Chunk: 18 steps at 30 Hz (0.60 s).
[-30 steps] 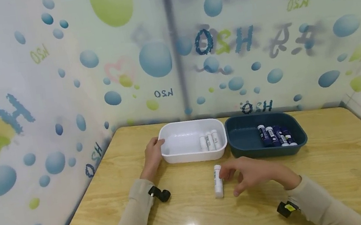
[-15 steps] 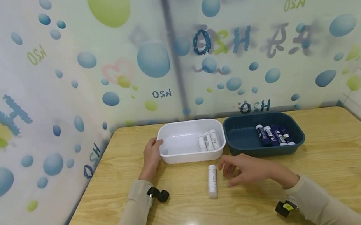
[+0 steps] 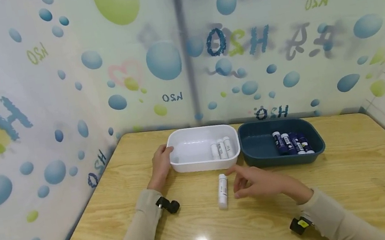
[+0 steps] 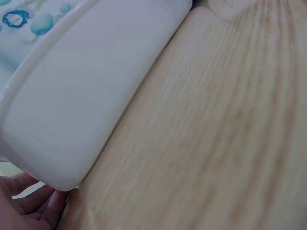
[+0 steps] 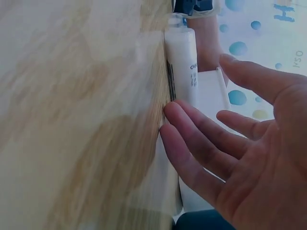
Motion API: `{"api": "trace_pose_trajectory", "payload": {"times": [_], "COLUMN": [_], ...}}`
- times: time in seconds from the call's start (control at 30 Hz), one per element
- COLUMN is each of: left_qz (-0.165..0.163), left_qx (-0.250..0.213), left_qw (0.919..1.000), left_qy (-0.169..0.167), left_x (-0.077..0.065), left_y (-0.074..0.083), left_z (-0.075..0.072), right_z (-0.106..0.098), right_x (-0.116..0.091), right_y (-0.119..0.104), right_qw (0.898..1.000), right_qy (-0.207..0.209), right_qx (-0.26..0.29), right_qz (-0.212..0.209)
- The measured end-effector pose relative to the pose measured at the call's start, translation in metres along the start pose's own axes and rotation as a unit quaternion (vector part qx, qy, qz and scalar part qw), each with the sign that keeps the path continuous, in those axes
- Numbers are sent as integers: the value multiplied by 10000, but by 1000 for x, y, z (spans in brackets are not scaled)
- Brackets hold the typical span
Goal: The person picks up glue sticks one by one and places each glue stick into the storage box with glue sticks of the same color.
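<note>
A white glue stick with printed labelling lies on the table in front of the white tray. Just right of it is my right hand, fingers loosely bent and holding nothing. In the right wrist view, the glue stick lies beyond the spread fingers. My left hand grips the left end of the white tray, thumb at the rim; its fingers touch the tray's corner in the left wrist view. Inside the tray's right end lie several white glue sticks.
A dark blue tray stands against the right side of the white one, with several dark purple, white-capped glue sticks inside. Behind both trays rises a patterned wall. The wooden table stretches to the right.
The loose glue stick has shifted a little to the left across the table. My right hand has followed it leftward. The left hand stays on the white tray.
</note>
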State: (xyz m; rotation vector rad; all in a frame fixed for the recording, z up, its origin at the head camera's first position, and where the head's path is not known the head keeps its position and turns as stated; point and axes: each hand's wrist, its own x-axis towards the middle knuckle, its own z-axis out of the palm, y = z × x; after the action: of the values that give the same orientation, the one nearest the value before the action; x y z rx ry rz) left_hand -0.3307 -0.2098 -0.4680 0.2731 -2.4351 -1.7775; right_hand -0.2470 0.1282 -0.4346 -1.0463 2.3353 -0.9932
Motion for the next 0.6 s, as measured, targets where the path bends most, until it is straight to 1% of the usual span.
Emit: {"api": "trace_pose_trajectory", "payload": {"times": [0.2, 0.3, 0.5, 0.6], "left_qz": [-33, -25, 29, 47], "left_qx": [-20, -40, -46, -39], "left_qw": [10000, 10000, 10000, 10000], "left_qy": [19, 11, -7, 20], "left_x": [0, 1, 0, 1], "left_y": [0, 0, 1, 1], "left_z": [-1, -1, -1, 0], "right_z": [8, 15, 26, 28], "right_x": [2, 5, 10, 13], "right_y": [-6, -9, -11, -13], "right_qw": [9994, 9980, 9915, 9879], "right_qy": [129, 234, 739, 857], "right_qx": [268, 351, -61, -167], "right_qz": [199, 481, 1072, 1285]}}
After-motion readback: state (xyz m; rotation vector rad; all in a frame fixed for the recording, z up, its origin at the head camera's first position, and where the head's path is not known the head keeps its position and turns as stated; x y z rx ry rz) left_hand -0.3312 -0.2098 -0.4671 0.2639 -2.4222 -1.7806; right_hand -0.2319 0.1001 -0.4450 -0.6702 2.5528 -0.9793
